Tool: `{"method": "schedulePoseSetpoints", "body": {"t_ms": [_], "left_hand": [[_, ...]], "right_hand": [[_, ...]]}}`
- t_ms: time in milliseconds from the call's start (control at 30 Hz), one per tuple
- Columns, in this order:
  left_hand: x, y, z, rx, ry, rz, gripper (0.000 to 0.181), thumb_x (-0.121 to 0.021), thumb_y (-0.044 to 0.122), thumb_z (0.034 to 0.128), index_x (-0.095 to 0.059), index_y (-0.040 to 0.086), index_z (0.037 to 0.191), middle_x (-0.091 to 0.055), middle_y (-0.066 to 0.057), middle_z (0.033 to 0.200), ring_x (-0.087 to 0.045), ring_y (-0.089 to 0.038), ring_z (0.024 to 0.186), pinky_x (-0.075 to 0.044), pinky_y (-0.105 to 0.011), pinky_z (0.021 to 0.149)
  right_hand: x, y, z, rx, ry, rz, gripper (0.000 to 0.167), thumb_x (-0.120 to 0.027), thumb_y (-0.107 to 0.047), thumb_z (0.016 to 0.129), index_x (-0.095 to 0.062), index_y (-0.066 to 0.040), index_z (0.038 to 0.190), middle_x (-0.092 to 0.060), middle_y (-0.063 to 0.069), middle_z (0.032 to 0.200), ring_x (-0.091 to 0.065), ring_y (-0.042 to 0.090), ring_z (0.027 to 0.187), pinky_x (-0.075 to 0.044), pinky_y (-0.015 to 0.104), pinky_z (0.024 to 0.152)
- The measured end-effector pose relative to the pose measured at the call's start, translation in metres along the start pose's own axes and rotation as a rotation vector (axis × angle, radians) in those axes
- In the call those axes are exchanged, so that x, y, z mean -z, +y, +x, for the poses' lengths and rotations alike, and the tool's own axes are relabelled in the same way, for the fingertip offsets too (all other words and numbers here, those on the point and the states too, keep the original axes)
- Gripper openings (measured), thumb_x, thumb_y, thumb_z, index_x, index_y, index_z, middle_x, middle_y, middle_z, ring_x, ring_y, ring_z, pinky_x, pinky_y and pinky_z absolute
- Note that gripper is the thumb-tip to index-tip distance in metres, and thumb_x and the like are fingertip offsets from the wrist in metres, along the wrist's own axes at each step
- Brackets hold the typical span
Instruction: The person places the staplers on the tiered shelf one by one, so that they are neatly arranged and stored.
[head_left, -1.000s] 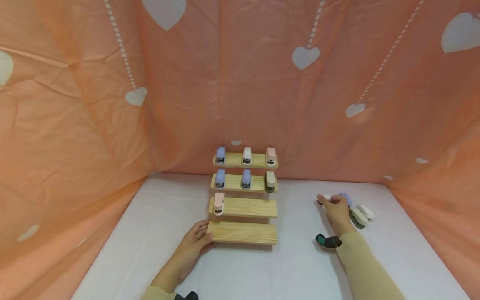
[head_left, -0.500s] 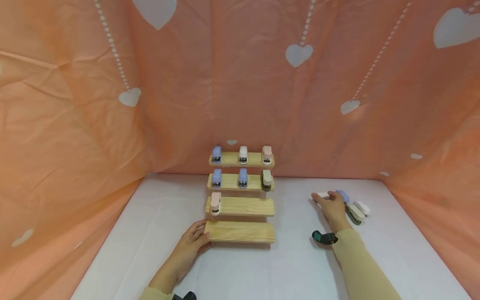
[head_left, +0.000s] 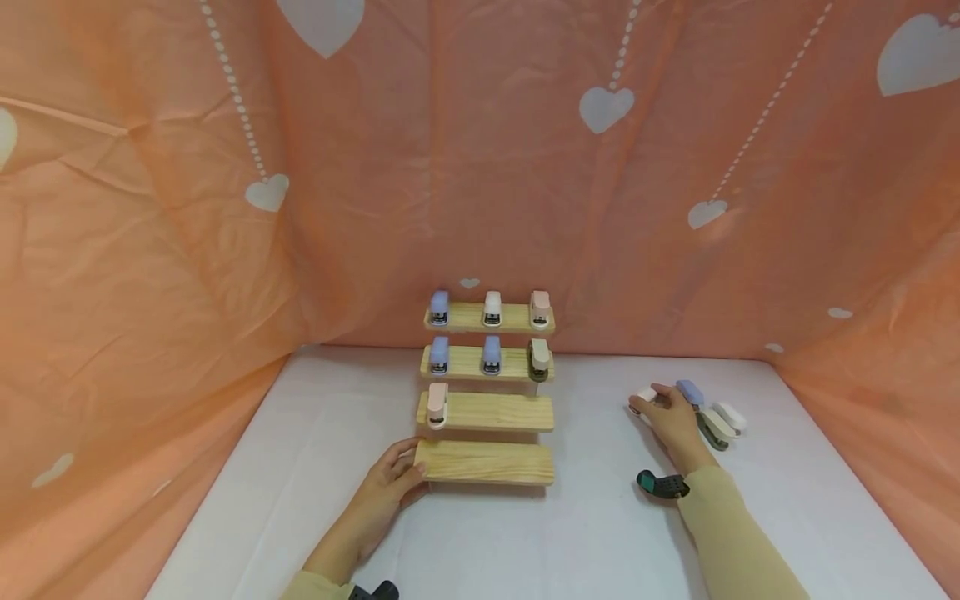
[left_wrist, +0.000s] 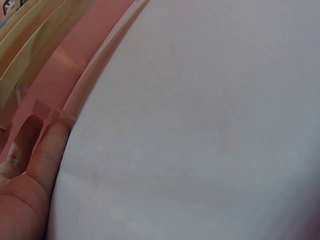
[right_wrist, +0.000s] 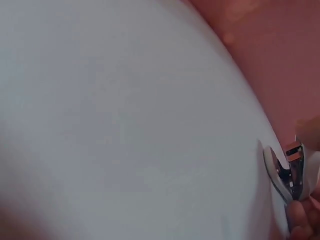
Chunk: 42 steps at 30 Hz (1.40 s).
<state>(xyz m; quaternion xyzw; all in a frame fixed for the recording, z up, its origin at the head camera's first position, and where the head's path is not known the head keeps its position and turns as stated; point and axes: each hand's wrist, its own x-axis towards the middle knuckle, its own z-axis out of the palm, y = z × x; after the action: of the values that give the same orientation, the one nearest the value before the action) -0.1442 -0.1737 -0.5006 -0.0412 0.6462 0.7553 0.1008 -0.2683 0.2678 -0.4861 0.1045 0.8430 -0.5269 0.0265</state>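
My right hand (head_left: 675, 427) pinches a white mini stapler (head_left: 645, 398) at the right of the table. In the right wrist view this stapler (right_wrist: 280, 172) shows its metal inside, the fingers at its edge. My left hand (head_left: 381, 492) holds the left end of the lowest board of a wooden tiered rack (head_left: 483, 463), thumb at the front corner. A pink stapler (head_left: 437, 406) stands at the left of the second board from the bottom. The upper two boards bear several staplers, among them a purple one (head_left: 491, 355) and a green one (head_left: 538, 360).
Beside my right hand lie a purple stapler (head_left: 688, 393), a green and cream stapler (head_left: 716, 429) and a white stapler (head_left: 730, 415). An orange cloth with hearts (head_left: 510, 183) hangs behind and at both sides of the white table (head_left: 592, 533).
The white stapler has turned in my right hand, from lying lengthwise to showing its end toward me. My left hand keeps its place at the rack. The head view shifts slightly.
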Motion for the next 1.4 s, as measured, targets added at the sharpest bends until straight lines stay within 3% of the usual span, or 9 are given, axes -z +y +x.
{"method": "schedulePoseSetpoints", "body": {"t_ms": [167, 400, 533, 700, 867, 1033, 1267, 1400], "left_hand": [[-0.001, 0.0, -0.001, 0.002, 0.0, 0.0, 0.054, -0.061, 0.018, 0.0962, -0.036, 0.007, 0.143, -0.042, -0.023, 0.141, -0.05, -0.03, 0.122, -0.047, -0.042, 0.1], [0.0, 0.0, -0.001, 0.004, 0.002, -0.007, 0.053, -0.06, 0.015, 0.0969, -0.035, 0.007, 0.143, -0.041, -0.024, 0.142, -0.05, -0.03, 0.122, -0.047, -0.042, 0.101], [0.0, -0.001, 0.0, 0.003, -0.004, -0.01, 0.054, -0.06, 0.016, 0.0968, -0.035, 0.007, 0.144, -0.04, -0.024, 0.143, -0.05, -0.03, 0.122, -0.047, -0.042, 0.101], [-0.001, 0.0, -0.001, 0.006, -0.003, -0.005, 0.054, -0.059, 0.016, 0.0974, -0.034, 0.007, 0.145, -0.04, -0.025, 0.143, -0.049, -0.03, 0.123, -0.047, -0.042, 0.101], [0.0, 0.001, -0.001, 0.004, -0.003, 0.001, 0.054, -0.059, 0.017, 0.097, -0.034, 0.007, 0.144, -0.041, -0.025, 0.142, -0.05, -0.03, 0.123, -0.047, -0.041, 0.1], [0.002, 0.001, -0.002, -0.005, -0.01, 0.013, 0.057, -0.061, 0.019, 0.0961, -0.034, 0.006, 0.144, -0.041, -0.026, 0.141, -0.05, -0.031, 0.123, -0.048, -0.04, 0.099], [0.001, 0.001, 0.0, 0.01, 0.005, 0.007, 0.057, -0.063, 0.02, 0.0951, -0.036, 0.008, 0.144, -0.042, -0.024, 0.141, -0.051, -0.03, 0.122, -0.048, -0.039, 0.099], [-0.001, 0.001, 0.0, 0.011, 0.01, 0.001, 0.054, -0.06, 0.017, 0.0964, -0.035, 0.007, 0.144, -0.041, -0.024, 0.142, -0.05, -0.03, 0.122, -0.047, -0.041, 0.1]], "right_hand": [[-0.001, 0.001, -0.011, 0.036, -0.008, -0.105, 0.086, -0.064, -0.049, 0.09, -0.027, 0.001, 0.148, -0.04, 0.023, 0.136, -0.039, 0.031, 0.12, -0.039, 0.044, 0.101], [-0.004, -0.003, -0.027, 0.219, -0.033, -0.29, 0.075, -0.065, -0.043, 0.091, -0.035, 0.004, 0.141, -0.055, 0.026, 0.123, -0.054, 0.036, 0.112, -0.054, 0.039, 0.082], [-0.007, -0.015, -0.038, 0.307, -0.021, -0.328, 0.073, -0.067, -0.046, 0.09, -0.04, -0.001, 0.141, -0.06, 0.021, 0.117, -0.058, 0.033, 0.106, -0.054, 0.042, 0.081], [-0.016, -0.031, -0.051, 0.428, 0.038, -0.298, 0.066, -0.069, -0.048, 0.087, -0.048, -0.007, 0.136, -0.062, 0.017, 0.117, -0.058, 0.034, 0.108, -0.049, 0.052, 0.089], [-0.027, -0.045, -0.065, 0.583, 0.084, -0.248, 0.057, -0.074, -0.038, 0.085, -0.053, -0.009, 0.129, -0.062, 0.015, 0.119, -0.061, 0.032, 0.105, -0.05, 0.055, 0.089], [-0.039, -0.055, -0.077, 0.747, 0.131, -0.262, 0.052, -0.079, -0.027, 0.082, -0.056, -0.01, 0.125, -0.066, 0.009, 0.113, -0.064, 0.023, 0.098, -0.053, 0.048, 0.084], [-0.055, -0.065, -0.09, 0.893, 0.133, -0.222, 0.055, -0.083, -0.016, 0.076, -0.057, -0.01, 0.124, -0.066, 0.0, 0.109, -0.061, 0.013, 0.094, -0.05, 0.025, 0.082], [-0.064, -0.067, -0.095, 0.953, 0.097, -0.204, 0.055, -0.082, -0.014, 0.076, -0.056, -0.008, 0.124, -0.064, 0.002, 0.114, -0.061, 0.014, 0.096, -0.05, 0.026, 0.084]]}}
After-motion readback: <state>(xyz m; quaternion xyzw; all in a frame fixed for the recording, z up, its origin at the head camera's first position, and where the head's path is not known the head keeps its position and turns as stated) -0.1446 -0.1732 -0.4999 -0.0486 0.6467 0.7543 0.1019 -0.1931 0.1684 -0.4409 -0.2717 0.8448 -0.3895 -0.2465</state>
